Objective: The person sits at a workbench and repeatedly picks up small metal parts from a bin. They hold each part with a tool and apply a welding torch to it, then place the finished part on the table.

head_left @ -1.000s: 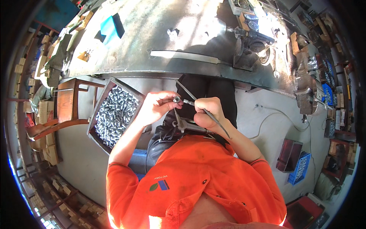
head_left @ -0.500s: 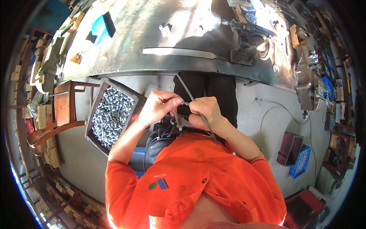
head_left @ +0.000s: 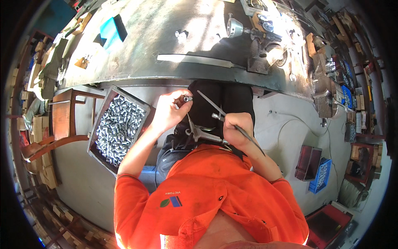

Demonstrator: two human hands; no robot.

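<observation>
My left hand (head_left: 171, 111) pinches a small shiny metal sleeve (head_left: 188, 98) between thumb and fingers, its open end facing right. In my right hand (head_left: 239, 129) is a thin file (head_left: 210, 103), slanting from upper left to lower right through the fist. The same hand also grips a short metal pin-like piece (head_left: 216, 116), which sticks out to the left; its exact kind does not show. The two hands are apart above my dark-trousered lap. A metal tool with a ribbed, spring-like shaft (head_left: 206, 135) lies below them against my waist.
At my left stands a bin (head_left: 145, 108) with many small metal sleeves. Beyond my lap runs the metal workbench (head_left: 137, 62), carrying a large flat file (head_left: 195, 60), a blue box (head_left: 112, 33) and a vise (head_left: 325, 97). A wooden chair (head_left: 64, 120) and blue crate (head_left: 321, 176) are on the floor.
My hands have drawn apart: the left moved up a little with the sleeve, the right moved rightward and down with the file and pin-like piece. The pieces no longer meet.
</observation>
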